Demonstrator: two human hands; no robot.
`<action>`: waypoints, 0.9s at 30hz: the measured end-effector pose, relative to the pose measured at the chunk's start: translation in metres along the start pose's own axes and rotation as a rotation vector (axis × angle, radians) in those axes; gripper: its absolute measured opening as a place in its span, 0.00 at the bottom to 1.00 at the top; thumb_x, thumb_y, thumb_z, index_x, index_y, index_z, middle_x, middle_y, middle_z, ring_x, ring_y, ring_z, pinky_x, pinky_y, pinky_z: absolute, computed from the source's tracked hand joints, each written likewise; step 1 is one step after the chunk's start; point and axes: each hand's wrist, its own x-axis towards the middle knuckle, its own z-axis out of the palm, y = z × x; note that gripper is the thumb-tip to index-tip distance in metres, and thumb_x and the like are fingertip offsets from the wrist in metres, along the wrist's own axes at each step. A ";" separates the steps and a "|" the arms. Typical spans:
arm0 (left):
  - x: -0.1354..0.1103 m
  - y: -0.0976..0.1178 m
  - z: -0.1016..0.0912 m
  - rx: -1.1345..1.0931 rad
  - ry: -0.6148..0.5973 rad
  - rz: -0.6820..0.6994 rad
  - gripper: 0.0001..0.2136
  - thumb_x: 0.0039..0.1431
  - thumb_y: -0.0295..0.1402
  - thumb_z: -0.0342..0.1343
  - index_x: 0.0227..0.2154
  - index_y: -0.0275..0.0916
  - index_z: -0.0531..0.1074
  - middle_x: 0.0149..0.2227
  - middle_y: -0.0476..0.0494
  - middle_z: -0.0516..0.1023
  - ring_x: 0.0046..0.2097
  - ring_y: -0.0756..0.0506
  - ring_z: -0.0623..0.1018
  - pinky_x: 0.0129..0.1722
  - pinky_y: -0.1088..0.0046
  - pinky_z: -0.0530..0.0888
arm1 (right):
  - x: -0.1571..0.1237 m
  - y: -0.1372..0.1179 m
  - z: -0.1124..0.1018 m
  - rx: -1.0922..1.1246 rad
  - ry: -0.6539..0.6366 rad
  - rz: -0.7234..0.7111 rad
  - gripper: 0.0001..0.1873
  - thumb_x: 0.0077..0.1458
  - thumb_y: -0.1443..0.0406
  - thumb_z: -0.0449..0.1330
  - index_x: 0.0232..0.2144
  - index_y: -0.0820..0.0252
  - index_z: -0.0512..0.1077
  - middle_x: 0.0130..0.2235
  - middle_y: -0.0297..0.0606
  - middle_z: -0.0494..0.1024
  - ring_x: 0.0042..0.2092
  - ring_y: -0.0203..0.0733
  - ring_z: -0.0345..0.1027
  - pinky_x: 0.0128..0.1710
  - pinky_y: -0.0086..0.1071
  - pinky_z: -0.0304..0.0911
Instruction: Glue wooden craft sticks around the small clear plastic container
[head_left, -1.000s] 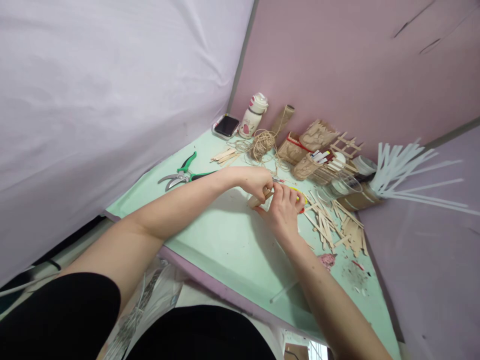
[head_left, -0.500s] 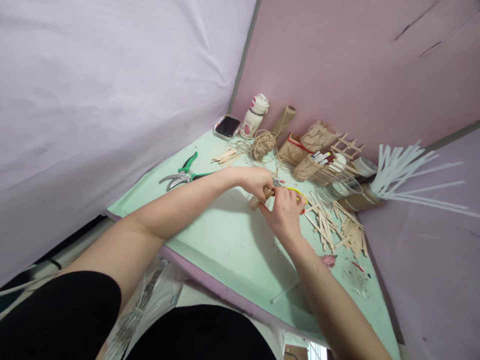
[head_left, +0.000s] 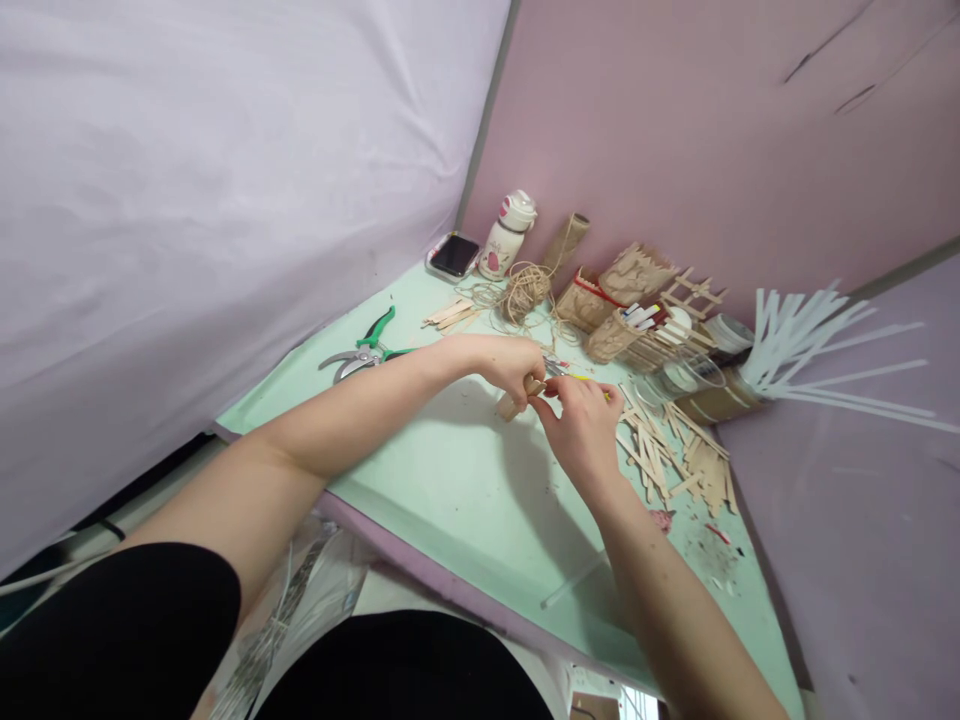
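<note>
Over the last second, the right hand had slid toward four o'clock, while the left hand had stayed almost where it was. Between them, a little above the middle of the desk, was the small wooden piece, its lower end showing beneath the left hand. The left grip was clamped on that piece. On the right, thumb and forefinger were drawn together near its upper end; whether they pinched the piece, or something too small to make out, could not be told.

The shift had opened the view of the piece's upper end and hidden more of the yellow-handled tool, just beyond the right hand at two o'clock from the piece. In judgement, it meant that the left hand now did the steadying, leaving the right free for finer handling at that end.

Around the piece, the twine ball stood at twelve o'clock, the small stick bundle between ten and eleven, the green-handled pruners between nine and ten, and the loose stick pile between three and four.
</note>
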 end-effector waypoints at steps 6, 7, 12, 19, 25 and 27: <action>-0.003 0.000 0.006 -0.003 0.066 0.000 0.15 0.38 0.31 0.62 0.32 0.41 0.68 0.28 0.52 0.74 0.29 0.48 0.71 0.27 0.74 0.59 | 0.007 0.001 -0.005 0.148 -0.083 0.110 0.04 0.56 0.61 0.62 0.33 0.55 0.72 0.34 0.35 0.80 0.40 0.48 0.67 0.45 0.41 0.45; -0.004 0.000 0.007 -0.006 0.067 -0.015 0.16 0.38 0.31 0.62 0.33 0.41 0.67 0.30 0.51 0.74 0.30 0.47 0.71 0.28 0.74 0.60 | 0.008 0.001 -0.005 0.157 -0.117 0.122 0.04 0.56 0.61 0.62 0.33 0.55 0.73 0.34 0.35 0.80 0.41 0.48 0.67 0.45 0.41 0.45; -0.007 -0.001 0.008 0.024 0.043 -0.062 0.14 0.41 0.32 0.60 0.33 0.40 0.67 0.32 0.48 0.75 0.31 0.46 0.71 0.28 0.74 0.59 | 0.013 -0.001 -0.006 0.141 -0.223 0.133 0.03 0.56 0.63 0.61 0.33 0.55 0.75 0.35 0.36 0.80 0.43 0.50 0.64 0.45 0.42 0.45; -0.006 0.000 0.009 0.068 0.077 -0.035 0.11 0.42 0.31 0.58 0.32 0.40 0.68 0.32 0.48 0.75 0.31 0.47 0.70 0.28 0.74 0.58 | 0.014 -0.001 -0.005 0.104 -0.252 0.140 0.04 0.57 0.64 0.60 0.31 0.56 0.74 0.36 0.38 0.80 0.43 0.52 0.64 0.45 0.43 0.46; -0.005 -0.001 0.009 0.088 0.083 -0.028 0.11 0.43 0.32 0.59 0.33 0.39 0.69 0.33 0.47 0.76 0.31 0.47 0.71 0.28 0.74 0.58 | 0.016 -0.002 -0.006 0.116 -0.282 0.144 0.05 0.56 0.64 0.59 0.29 0.56 0.73 0.35 0.40 0.80 0.44 0.54 0.64 0.45 0.45 0.46; -0.004 -0.003 0.010 0.077 0.079 -0.031 0.11 0.43 0.31 0.59 0.33 0.39 0.70 0.33 0.47 0.76 0.31 0.47 0.71 0.28 0.74 0.58 | 0.017 -0.001 -0.007 0.152 -0.291 0.156 0.03 0.56 0.64 0.60 0.31 0.55 0.73 0.36 0.40 0.80 0.44 0.54 0.64 0.46 0.46 0.46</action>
